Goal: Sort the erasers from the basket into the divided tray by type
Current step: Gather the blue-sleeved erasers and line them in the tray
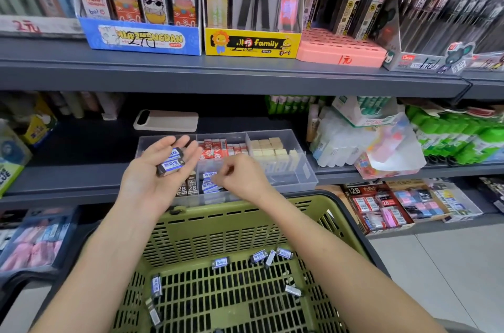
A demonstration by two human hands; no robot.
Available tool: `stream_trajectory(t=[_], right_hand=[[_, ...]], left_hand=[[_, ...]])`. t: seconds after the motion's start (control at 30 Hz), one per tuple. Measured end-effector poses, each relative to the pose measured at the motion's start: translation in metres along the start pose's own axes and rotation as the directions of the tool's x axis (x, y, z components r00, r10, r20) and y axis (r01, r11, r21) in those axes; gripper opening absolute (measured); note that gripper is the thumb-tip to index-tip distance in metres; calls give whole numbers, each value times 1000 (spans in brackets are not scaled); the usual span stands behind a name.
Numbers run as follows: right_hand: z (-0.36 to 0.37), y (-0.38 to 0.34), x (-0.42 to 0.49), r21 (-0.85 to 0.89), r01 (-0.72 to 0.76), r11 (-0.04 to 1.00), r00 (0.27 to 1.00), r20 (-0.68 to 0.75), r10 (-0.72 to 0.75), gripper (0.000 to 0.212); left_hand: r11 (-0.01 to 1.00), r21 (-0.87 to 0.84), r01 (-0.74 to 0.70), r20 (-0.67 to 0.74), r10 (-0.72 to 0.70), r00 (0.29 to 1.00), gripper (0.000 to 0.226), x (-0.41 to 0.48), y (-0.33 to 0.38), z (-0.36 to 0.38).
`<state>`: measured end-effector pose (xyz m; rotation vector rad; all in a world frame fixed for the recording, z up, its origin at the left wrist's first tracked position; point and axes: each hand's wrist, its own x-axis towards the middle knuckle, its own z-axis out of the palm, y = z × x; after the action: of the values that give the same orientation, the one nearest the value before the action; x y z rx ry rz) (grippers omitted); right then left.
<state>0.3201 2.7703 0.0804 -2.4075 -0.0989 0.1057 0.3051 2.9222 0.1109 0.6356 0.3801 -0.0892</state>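
Observation:
My left hand [148, 177] is held palm up over the left end of the clear divided tray [300, 171], carrying two black erasers with blue-white labels [170, 166] on straight fingers. My right hand [242, 177] hovers over the tray's front middle compartment with its fingers curled, pinching a blue-labelled eraser [210, 175] among the same kind [210, 186]. Red-sleeved erasers [215, 148] fill the back middle compartment, cream blocks [268, 148] the back right, and brown 2B erasers [188, 188] stand front left. Below, the green basket [245, 212] holds several loose blue-labelled erasers [219, 262].
The tray sits on a dark shelf with a beige phone-like case [166, 120] behind it. Bottles and green glue sticks [450, 136] crowd the right. Boxed pencil leads [253, 43] stand on the shelf above. More eraser boxes [376, 204] lie on the lower shelf at right.

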Motion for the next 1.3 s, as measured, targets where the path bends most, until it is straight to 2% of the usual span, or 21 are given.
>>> stream_trajectory(t=[0.1, 0.17, 0.2, 0.27, 0.3, 0.37, 0.43, 0.53, 0.63, 0.73, 0.77, 0.83, 0.93, 1.1, 1.17, 1.3], right_hand=[[-1, -1, -2, -144, 35, 989, 998, 48, -29, 20], [-2, -3, -6, -192, 90, 977, 995, -24, -96, 21], [-4, -5, -10, -160, 128, 979, 983, -113, -147, 20], [-7, -13, -20, 45, 241, 969, 929, -301, -217, 15], [-8, -18, -24, 159, 293, 943, 917, -327, -230, 13], [-5, -27, -31, 296, 308, 904, 940, -243, -241, 14], [-1, -32, -34, 314, 282, 906, 955, -177, -236, 23], [0, -30, -33, 303, 311, 901, 946, -190, -263, 24], [-2, -21, -32, 240, 337, 910, 941, -125, -315, 24], [-14, -14, -25, 176, 288, 941, 954, -137, -266, 26], [-19, -12, -20, 109, 252, 962, 959, -165, -232, 26], [-28, -6, -10, -140, 182, 973, 963, -174, -205, 30], [-28, -1, -2, -433, 160, 887, 974, -75, -213, 34], [-15, -3, 7, -499, 163, 851, 977, -38, -209, 33], [-8, -8, 8, -512, 160, 844, 979, -30, -204, 26], [-1, -11, 7, -500, 177, 848, 984, 90, -152, 22]], left_hand=[[998, 55, 20, 15, -21, 1000, 23, -2, -1, 1], [997, 80, 23, 34, -26, 999, 23, -2, -2, 2], [995, 100, 19, 42, -23, 999, 22, -2, -3, 2], [990, 143, 2, 58, -11, 998, 21, -2, -4, 3], [988, 155, -3, 70, -8, 998, 21, -1, -5, 4], [987, 162, -4, 104, -13, 994, 21, -2, -9, 6], [985, 171, -7, 131, -16, 991, 23, -4, -14, 11], [980, 196, -35, 121, 11, 993, 28, -4, -19, 13], [974, 220, -54, 106, 31, 994, 30, -1, -22, 13], [953, 273, -128, 149, 90, 985, 32, 5, -21, 12], [940, 295, -172, 167, 127, 978, 32, 7, -20, 10], [921, 311, -234, 164, 191, 968, 30, 13, -15, 5], [915, 312, -255, 125, 226, 966, 18, 19, -10, -1], [818, 505, -275, 141, 236, 961, 12, 14, -13, -1], [788, 547, -284, 150, 241, 959, 12, 13, -13, -2], [740, 604, -298, 145, 266, 953, 7, 15, -12, -5]])
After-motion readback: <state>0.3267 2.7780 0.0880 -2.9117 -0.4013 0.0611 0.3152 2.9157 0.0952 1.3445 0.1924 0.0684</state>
